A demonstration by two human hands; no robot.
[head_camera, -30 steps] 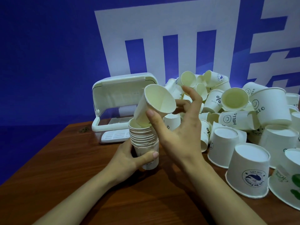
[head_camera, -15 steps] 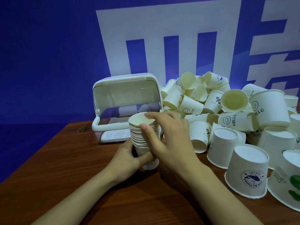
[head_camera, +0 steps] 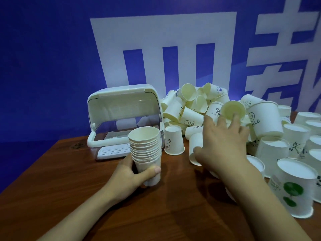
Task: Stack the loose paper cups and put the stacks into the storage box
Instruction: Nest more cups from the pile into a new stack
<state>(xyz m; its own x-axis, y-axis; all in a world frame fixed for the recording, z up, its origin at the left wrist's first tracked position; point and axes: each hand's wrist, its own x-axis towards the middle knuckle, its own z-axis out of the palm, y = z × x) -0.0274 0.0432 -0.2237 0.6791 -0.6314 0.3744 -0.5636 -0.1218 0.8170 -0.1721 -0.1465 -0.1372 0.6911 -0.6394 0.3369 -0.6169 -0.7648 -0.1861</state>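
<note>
My left hand point(head_camera: 132, 174) grips the bottom of an upright stack of white paper cups point(head_camera: 145, 148), thumb across its front. My right hand point(head_camera: 224, 143) is stretched to the right over the pile of loose cups point(head_camera: 189, 110), fingers spread and holding nothing. Its fingertips touch a cup lying on its side with the mouth facing me point(head_camera: 233, 110). An upside-down cup point(head_camera: 195, 148) stands just under that hand's thumb. The white storage box point(head_camera: 125, 105) sits behind the stack with its lid swung up and its clear front open.
A lone upside-down cup point(head_camera: 174, 140) stands between the stack and my right hand. Several larger upside-down cups point(head_camera: 295, 186) crowd the table's right side. The wooden table point(head_camera: 69, 180) ends at the left, against a blue wall.
The loose cup from a second ago now sits on top of the stack. My right hand has left the stack and moved right to the pile. The left hand kept its hold.
</note>
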